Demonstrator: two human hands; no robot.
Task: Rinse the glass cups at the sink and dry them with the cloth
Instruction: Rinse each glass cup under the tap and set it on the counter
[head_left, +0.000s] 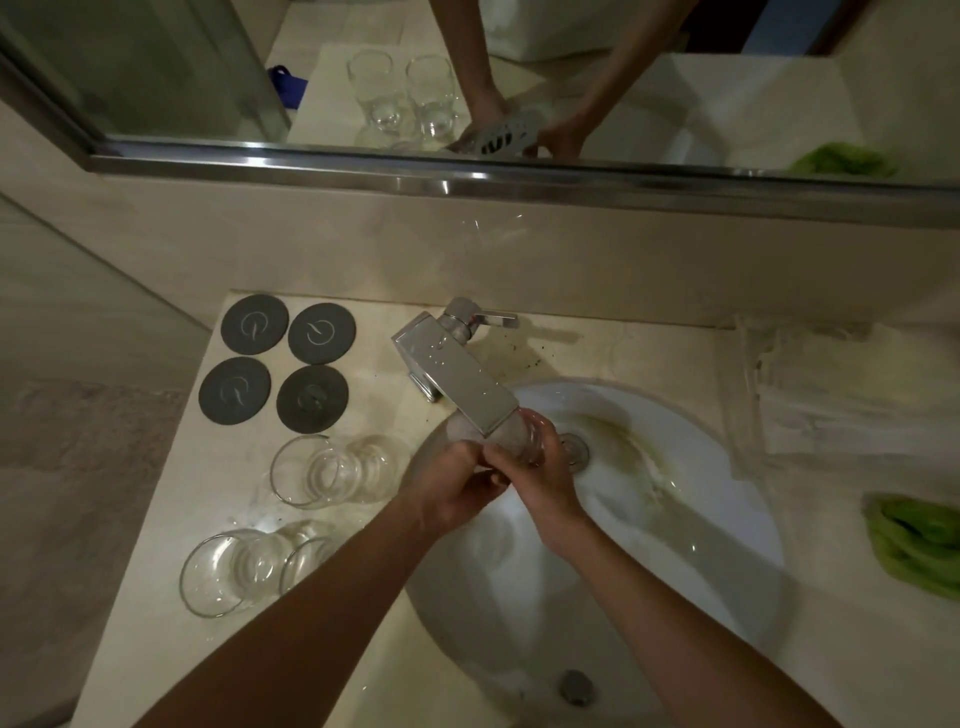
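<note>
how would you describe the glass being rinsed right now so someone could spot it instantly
Start at the white sink basin and follow the chrome tap out to its spout. The glass cup sits right under that spout, gripped by the left hand and right hand. Unlike the other glasses standing on the counter beside the basin, it is held over the basin.

**Dim bathroom in beige stone**

A cream marble counter (171, 499) runs across the room, stained brown behind the tap. Above it rises a beige backsplash (311, 244), topped by a mirror (156, 67) with a steel frame (447, 184). To the left a tiled wall (62, 322) meets the counter's end. Four dark round coasters (283, 364) sit in a square at the counter's back left corner. The light is low and warm, with small glints on the steel frame.
</note>
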